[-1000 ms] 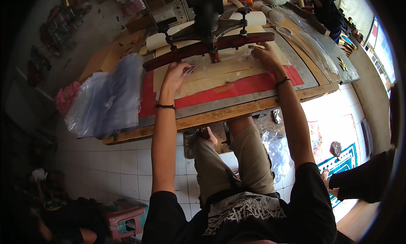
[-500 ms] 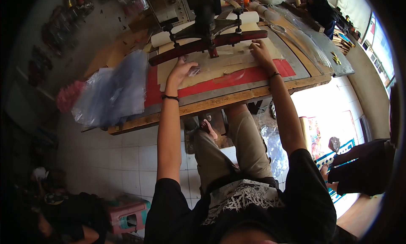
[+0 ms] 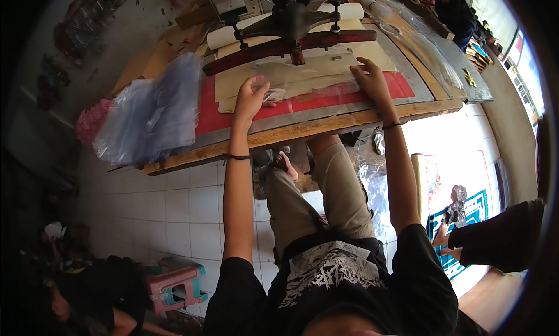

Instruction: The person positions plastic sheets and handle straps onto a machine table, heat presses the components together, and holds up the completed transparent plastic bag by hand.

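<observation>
My left hand (image 3: 250,101) is closed at the left edge of a thin clear plastic sheet (image 3: 326,93), whose crumpled edge shows by the fingers. At the sheet's right side, my right hand (image 3: 373,82) has its fingers bent and pinched on the plastic. Beneath lie tan paper (image 3: 230,91) with an uneven front edge and a red sheet (image 3: 208,112). Just beyond both hands, a machine's dark red bar (image 3: 250,55) crosses above the paper, hung from a black metal bracket (image 3: 262,27). Glare makes the plastic's outline hard to follow.
A stack of clear plastic bags (image 3: 157,112) hangs over the table's left end. The wooden table edge (image 3: 314,129) runs before me. More plastic strips (image 3: 431,59) lie at right. A pink stool (image 3: 174,286) and another person (image 3: 105,295) are lower left; someone's legs (image 3: 489,237) are at right.
Both hands have come slightly back from the red bar, the right one also outward. The clear plastic between them has shifted towards me. The camera view has shifted a little.
</observation>
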Motion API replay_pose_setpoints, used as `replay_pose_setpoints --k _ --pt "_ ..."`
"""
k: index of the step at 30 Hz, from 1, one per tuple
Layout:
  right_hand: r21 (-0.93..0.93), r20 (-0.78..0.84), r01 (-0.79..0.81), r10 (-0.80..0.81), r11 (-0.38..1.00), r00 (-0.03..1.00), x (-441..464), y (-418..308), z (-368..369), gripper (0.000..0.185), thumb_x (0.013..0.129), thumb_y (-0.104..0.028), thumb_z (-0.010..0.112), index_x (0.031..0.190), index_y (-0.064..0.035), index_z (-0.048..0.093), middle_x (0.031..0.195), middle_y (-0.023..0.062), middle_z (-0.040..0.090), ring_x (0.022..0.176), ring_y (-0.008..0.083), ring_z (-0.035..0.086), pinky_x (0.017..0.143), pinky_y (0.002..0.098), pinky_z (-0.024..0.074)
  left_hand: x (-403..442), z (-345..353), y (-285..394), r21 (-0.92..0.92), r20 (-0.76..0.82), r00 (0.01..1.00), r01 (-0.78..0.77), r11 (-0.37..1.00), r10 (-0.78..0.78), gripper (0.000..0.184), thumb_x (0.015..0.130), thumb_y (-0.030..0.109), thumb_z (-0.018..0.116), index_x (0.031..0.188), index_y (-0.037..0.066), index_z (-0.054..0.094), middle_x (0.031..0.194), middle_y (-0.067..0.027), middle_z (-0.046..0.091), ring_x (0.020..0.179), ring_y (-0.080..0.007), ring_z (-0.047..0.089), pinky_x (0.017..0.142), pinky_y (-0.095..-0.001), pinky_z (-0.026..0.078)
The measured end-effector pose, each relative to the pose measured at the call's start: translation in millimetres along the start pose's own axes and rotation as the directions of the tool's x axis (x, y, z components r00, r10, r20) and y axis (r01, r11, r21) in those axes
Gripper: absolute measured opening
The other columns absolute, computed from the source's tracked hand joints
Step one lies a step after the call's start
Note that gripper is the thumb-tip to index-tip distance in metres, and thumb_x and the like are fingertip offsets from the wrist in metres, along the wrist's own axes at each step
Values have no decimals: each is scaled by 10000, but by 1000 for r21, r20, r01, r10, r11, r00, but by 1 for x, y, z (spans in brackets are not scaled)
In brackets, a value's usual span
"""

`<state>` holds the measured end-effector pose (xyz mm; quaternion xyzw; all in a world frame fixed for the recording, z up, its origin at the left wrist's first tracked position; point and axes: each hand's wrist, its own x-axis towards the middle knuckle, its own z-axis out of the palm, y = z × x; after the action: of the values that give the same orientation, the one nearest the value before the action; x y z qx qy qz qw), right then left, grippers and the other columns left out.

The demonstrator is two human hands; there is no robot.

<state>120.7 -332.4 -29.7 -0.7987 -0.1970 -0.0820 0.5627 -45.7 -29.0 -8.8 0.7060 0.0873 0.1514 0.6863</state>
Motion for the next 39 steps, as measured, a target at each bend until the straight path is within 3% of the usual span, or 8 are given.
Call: replay_pose_setpoints --k 6,12,18,21,24,28,31,39 --pt "-74 -29 84 -86 994 996 4 3 5 481 859 -236 695 1262 12 610 956 130 729 662 168 666 607 305 533 6 1 1 76 -6 1000 2 997 -2 550 948 125 576 1404 -109 374 940 -185 645 572 -212 662 462 -294 557" --pt "47 -12 41 -40 998 999 -3 -9 -1 444 877 -177 675 1277 4 607 975 100 738 627 122 638 570 282 519 8 -2 -2 105 12 1000 -12 994 11 555 952 133 557 1418 -106 372 925 -181 662 538 -198 649 412 -276 499" --pt "36 45 94 -95 995 994 4 -1 3 452 881 -194 680 1283 -2 606 1003 109 736 619 126 630 577 286 517 0 1 4 -176 -12 998 -61 982 60 499 970 111 547 1420 -37 391 1057 -182 647 759 -234 695 680 -301 578" --pt "-7 11 144 -144 990 990 9 4 6 456 882 -203 680 1283 1 604 1000 124 733 631 131 633 588 289 518 -3 12 11 -564 -21 998 -62 823 60 380 938 113 585 1261 -49 466 1077 -219 609 901 -306 682 823 -365 573" --pt "51 39 42 -44 998 998 -1 -11 1 452 883 -205 678 1278 1 607 985 136 731 650 135 640 597 292 519 1 14 4 -782 136 974 217 584 -181 294 911 147 615 1131 -3 490 1076 -234 595 1025 -330 628 891 -414 540" --pt "62 12 57 -58 996 998 -1 -10 1 429 884 -204 676 1262 -9 619 956 126 728 641 138 636 593 293 517 11 23 -3 -804 78 977 179 567 -198 276 905 194 603 1045 -32 530 1096 -279 598 1103 -386 576 1001 -464 458" --pt "58 8 77 -77 995 997 1 -6 0 414 890 -205 674 1252 -9 623 948 128 722 636 138 634 590 293 515 19 31 -7 -845 180 981 193 498 -75 298 938 184 518 1114 -56 504 1169 -296 572 1150 -405 553 1041 -488 434" --pt "135 8 48 -49 990 999 4 -2 0 378 903 -198 666 1235 -20 637 955 142 718 641 134 633 588 292 517 8 41 0 -928 102 995 98 360 -10 410 948 69 391 1288 -158 358 1397 -356 406 1340 -454 405 1166 -529 332"
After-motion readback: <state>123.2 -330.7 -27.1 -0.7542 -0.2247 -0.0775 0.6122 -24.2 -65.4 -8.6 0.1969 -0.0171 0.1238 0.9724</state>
